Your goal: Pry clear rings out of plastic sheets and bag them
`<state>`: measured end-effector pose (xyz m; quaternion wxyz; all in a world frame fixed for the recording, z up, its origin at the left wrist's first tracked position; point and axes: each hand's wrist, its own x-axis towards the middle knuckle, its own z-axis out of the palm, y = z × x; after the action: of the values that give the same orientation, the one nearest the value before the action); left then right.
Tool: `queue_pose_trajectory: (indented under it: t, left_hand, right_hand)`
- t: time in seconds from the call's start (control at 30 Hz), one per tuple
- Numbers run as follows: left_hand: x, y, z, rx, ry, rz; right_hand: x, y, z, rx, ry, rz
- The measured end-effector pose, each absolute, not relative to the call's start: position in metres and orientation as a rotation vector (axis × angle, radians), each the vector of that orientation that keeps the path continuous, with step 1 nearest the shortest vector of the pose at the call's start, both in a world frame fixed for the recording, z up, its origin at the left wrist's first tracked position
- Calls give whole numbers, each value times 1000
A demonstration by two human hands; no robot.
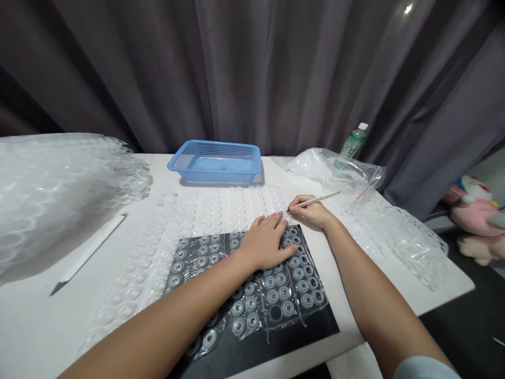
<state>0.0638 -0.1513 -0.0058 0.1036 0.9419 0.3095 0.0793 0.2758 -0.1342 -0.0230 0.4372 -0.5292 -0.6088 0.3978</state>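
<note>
My left hand [266, 242] lies flat with its fingers spread on a clear plastic sheet of round ring-like pieces [282, 295]. That sheet rests on a black board [311, 331], so the pieces stand out against it. Just beyond the board's far right corner, my right hand [311, 210] is closed around a thin pale stick [325, 196] with a dark tip, held like a pen. The tip points left, close to the left fingertips. Under and past the fingers, more of the clear sheet [229, 208] stretches over the white table; whether the tip touches it, I cannot tell.
A blue plastic basket [216, 176] stands at the back. Left is a large pile of clear sheets [59, 195], with a white strip-like tool with a dark end [90, 252] beside it. Right are a plastic bag [319, 166], a green-labelled bottle [353, 142] and perforated plastic scraps [410, 237].
</note>
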Motion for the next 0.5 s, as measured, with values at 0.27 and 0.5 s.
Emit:
queue_pose_trajectory:
  t: [0.27,0.5]
  left_hand:
    - [64,-151,-6,2773,899,244]
    - [65,-152,-4,2765,895,243]
  right_hand:
    - [271,-139,-20,-1365,-1652,955]
    - [263,-149,-6,-1467,-1820,598]
